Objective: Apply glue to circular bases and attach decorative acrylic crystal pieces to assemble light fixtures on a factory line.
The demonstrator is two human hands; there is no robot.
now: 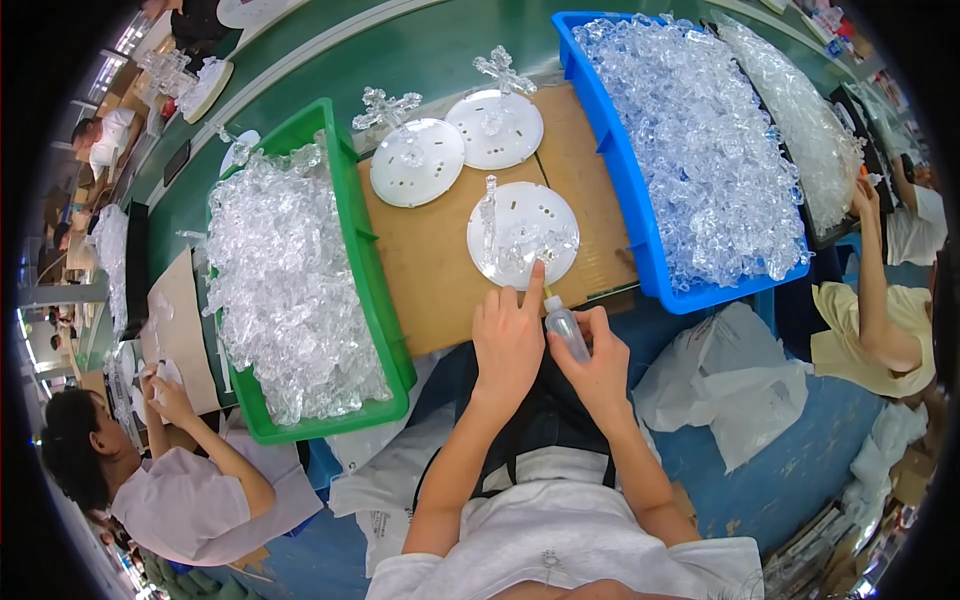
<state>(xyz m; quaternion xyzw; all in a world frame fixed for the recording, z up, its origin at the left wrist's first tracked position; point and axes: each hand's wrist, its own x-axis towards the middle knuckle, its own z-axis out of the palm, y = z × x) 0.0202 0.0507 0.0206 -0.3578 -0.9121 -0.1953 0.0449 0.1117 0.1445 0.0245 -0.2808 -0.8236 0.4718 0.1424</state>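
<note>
My right hand [600, 365] is wrapped round a small translucent squeeze bottle [567, 334], its thin nozzle pointing toward a round white disc [510, 212]. Beside it, my left hand [508, 335] stretches its index finger out to the disc's near edge; the other fingers are partly curled, and I see nothing held in them. Small clear plastic pieces [530, 246] are grouped on the near half of that disc. At its left side a clear stick-like piece [490, 220] stands up. Farther back, two more white discs [417, 185] [515, 150] carry clear branched ornaments [386, 110] [503, 70].
A green bin [345, 200] of clear pieces stands left, a blue bin [625, 215] of similar pieces right. Brown cardboard [430, 290] covers the table between them. White plastic bags [725, 375] lie below at right. Co-workers sit on both sides [190, 480] [870, 310].
</note>
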